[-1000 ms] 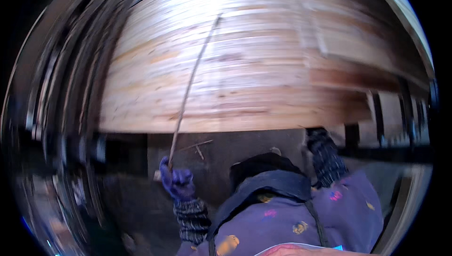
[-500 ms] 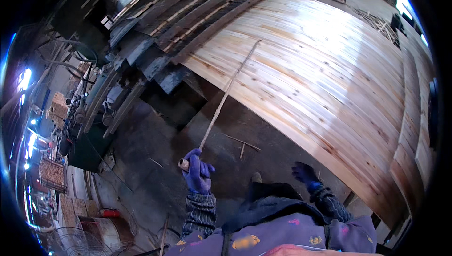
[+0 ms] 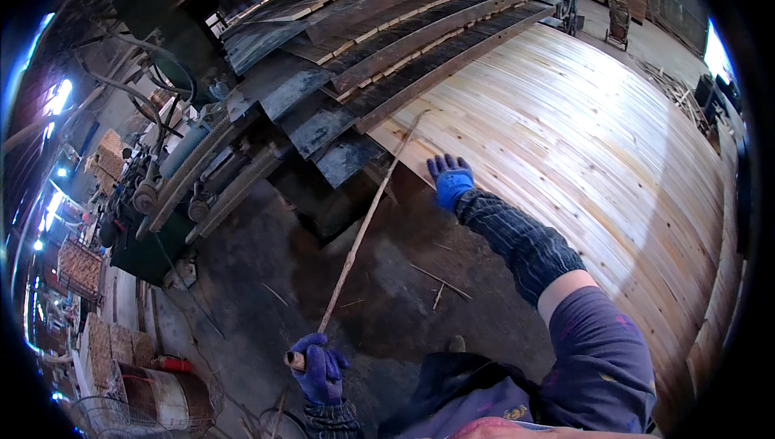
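Note:
In a purple glove, my left hand (image 3: 323, 374) is wrapped round the thick near end of a long, thin, knobbly stick (image 3: 357, 243). The stick slants up and away, and its slightly bent tip lies over the near left corner of a broad wooden panel (image 3: 581, 132) made of pale boards. My right arm reaches forward. The blue-gloved right hand (image 3: 452, 180) is at the panel's near edge with its fingers stretched out over the wood, seemingly touching it.
Steel press shelves (image 3: 387, 51) with boards between them rise beyond the panel's left end. At the left stands machinery with hoses and rollers (image 3: 202, 172). Wood scraps (image 3: 440, 281) lie on the dark floor. A red cylinder (image 3: 172, 364) is at the lower left.
My right hand has swung from beside my body forward and left to the panel's edge. The left hand, still holding the stick, appears lower in view, and the view has shifted.

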The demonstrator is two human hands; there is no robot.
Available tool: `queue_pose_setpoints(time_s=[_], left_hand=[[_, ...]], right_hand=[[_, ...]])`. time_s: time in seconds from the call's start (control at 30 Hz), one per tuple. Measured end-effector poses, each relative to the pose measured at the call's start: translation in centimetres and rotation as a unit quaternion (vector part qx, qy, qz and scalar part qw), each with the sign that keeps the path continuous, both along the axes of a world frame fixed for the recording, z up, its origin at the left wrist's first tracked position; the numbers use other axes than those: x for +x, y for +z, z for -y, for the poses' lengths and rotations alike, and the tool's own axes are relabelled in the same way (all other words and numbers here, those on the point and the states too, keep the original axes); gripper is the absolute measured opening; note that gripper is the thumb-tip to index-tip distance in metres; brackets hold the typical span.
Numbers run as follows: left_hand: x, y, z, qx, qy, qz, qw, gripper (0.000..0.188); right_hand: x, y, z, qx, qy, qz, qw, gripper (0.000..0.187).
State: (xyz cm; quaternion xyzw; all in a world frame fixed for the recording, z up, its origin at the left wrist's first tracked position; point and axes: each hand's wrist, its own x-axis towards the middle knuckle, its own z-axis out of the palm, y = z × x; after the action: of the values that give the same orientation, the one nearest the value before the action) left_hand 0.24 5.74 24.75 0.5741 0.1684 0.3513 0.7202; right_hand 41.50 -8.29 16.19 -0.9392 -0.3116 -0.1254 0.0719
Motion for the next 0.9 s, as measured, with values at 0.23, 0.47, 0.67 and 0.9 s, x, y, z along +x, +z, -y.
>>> queue_pose_setpoints(time_s=[0.23,0.47,0.67,0.9], left_hand=[[-1.0,-0.1,1.4,0.006,0.022,-0.011,1.000,0.018],[-2.5,0.7,3.6,0.052,0.012,0.043,0.998,0.018],[-3.3,1.5,7.1,0.023,0.047,0.027,0.998,0.017],[-3.3,1.1,10.9,0.018,0.058,-0.015,0.998,0.021]], right_hand=[[-2.2,-5.5,4.1,-0.078,-0.099,-0.025,0.992,0.057],[-10.5,-5.5,13.3,-0.077,-0.077,0.009,0.994,0.057],[-18.0,-5.0,22.6,-0.077,-0.062,0.033,0.995,0.056],[-27.1,-2.3,32.5,-0.072,-0.070,-0.045,0.994,0.066]])
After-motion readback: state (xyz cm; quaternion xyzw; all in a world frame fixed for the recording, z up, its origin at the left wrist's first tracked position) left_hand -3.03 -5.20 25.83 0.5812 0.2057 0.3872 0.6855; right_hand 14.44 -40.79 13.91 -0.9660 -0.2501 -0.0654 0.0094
